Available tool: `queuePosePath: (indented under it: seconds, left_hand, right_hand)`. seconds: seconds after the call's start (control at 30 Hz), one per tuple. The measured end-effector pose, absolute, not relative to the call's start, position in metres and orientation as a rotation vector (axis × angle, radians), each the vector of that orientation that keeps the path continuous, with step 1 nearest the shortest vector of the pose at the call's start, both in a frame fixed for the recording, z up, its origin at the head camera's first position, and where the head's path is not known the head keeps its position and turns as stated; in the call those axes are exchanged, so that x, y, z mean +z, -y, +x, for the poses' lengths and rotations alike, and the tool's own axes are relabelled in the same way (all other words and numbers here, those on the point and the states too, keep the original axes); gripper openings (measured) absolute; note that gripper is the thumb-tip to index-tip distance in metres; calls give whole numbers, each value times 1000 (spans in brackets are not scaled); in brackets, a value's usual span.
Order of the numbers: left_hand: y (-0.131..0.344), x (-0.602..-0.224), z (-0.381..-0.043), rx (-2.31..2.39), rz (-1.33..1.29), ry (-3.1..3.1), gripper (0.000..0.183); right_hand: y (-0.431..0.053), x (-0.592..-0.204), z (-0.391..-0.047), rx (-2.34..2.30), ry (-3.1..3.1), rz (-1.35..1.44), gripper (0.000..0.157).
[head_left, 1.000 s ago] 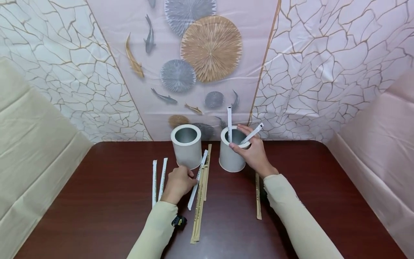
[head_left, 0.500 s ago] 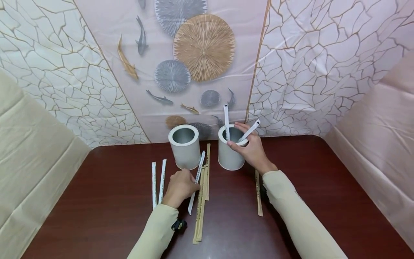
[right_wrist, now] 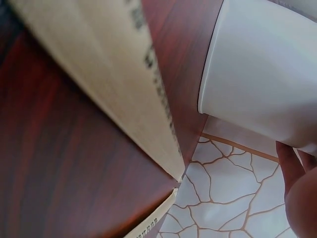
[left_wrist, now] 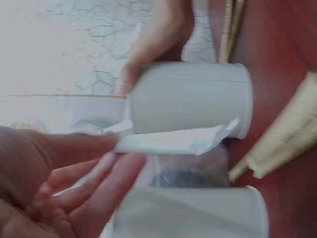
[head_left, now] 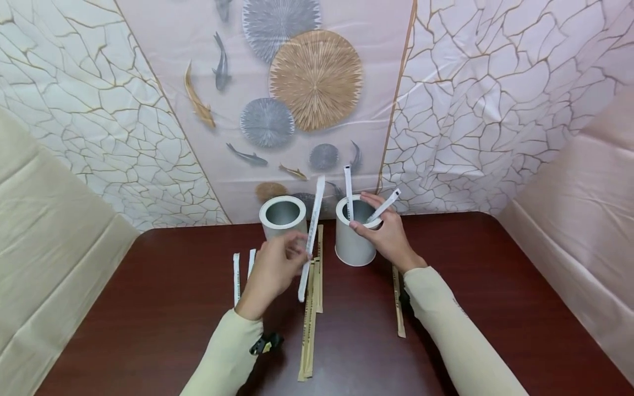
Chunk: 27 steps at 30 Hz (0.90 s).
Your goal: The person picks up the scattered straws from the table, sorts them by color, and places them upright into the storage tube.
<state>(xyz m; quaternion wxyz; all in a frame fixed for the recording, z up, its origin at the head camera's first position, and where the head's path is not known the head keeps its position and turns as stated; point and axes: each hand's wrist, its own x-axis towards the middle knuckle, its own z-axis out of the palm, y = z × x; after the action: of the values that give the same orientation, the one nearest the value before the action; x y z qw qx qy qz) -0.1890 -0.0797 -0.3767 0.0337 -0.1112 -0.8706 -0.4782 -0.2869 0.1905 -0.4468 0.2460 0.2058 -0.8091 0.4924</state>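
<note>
My left hand [head_left: 274, 265] pinches a white paper-wrapped straw [head_left: 317, 206] between thumb and fingers. The straw is raised and tilted, its lower end over brown paper-wrapped straws [head_left: 308, 330] on the table. In the left wrist view the white straw [left_wrist: 168, 141] crosses in front of the right can. My right hand [head_left: 388, 234] grips the right grey can [head_left: 354, 247] at its rim, thumb in front and fingers behind. Two white wrapped straws [head_left: 349, 187] lean inside that can. The left grey can [head_left: 283, 225] stands upright behind my left hand, its visible inside bare.
Two more white wrapped straws [head_left: 236, 278] lie left of my left hand, partly hidden by it. Another brown wrapped straw [head_left: 398, 308] lies beside my right forearm. A patterned cloth [head_left: 317, 154] hangs behind the dark red table [head_left: 148, 308].
My left hand has lifted the white straw off the table, up and slightly away from me. The right hand keeps its grip on the right can. The head view has shifted slightly.
</note>
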Motion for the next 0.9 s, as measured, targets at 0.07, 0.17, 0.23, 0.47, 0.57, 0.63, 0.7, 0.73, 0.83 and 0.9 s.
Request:
queuePosePath:
  seconds: [0.07, 0.17, 0.23, 0.47, 0.57, 0.63, 0.7, 0.73, 0.83, 0.9]
  left_hand:
    - [74, -365, -197, -1578, -385, 2527, 27]
    - [63, -350, -214, -1707, -491, 2300, 24]
    - [54, -339, -225, -1749, -571, 2185, 21]
    - [25, -315, -257, -1585, -683, 2112, 18]
    - [17, -318, -268, -1498, -686, 2211, 20]
    - [12, -324, -274, -1453, -688, 2308, 22]
    - [8, -329, -279, -1392, -700, 2404, 23]
    - [6, -332, -280, -1349, -709, 2452, 23]
    - [4, -340, -285, -1234, -731, 2570, 20]
    - [4, -345, -287, -1190, -752, 2627, 15]
  right_hand:
    - [-189, -446, -287, 1349, 2203, 568, 65]
    - [-188, -445, -287, 1354, 2205, 571, 65]
    - [-187, -446, -287, 1358, 2202, 568, 64]
    - [-188, -448, -286, 1381, 2183, 569, 64]
    - [-187, -449, -285, 1383, 2201, 559, 65]
    - [-187, -449, -285, 1385, 2203, 550, 65]
    - [-187, -449, -285, 1383, 2200, 547, 66]
    - [-187, -448, -285, 1380, 2198, 548, 66]
    - [-188, -448, -285, 1380, 2193, 553, 66]
    - [-189, -448, -285, 1390, 2188, 558, 66]
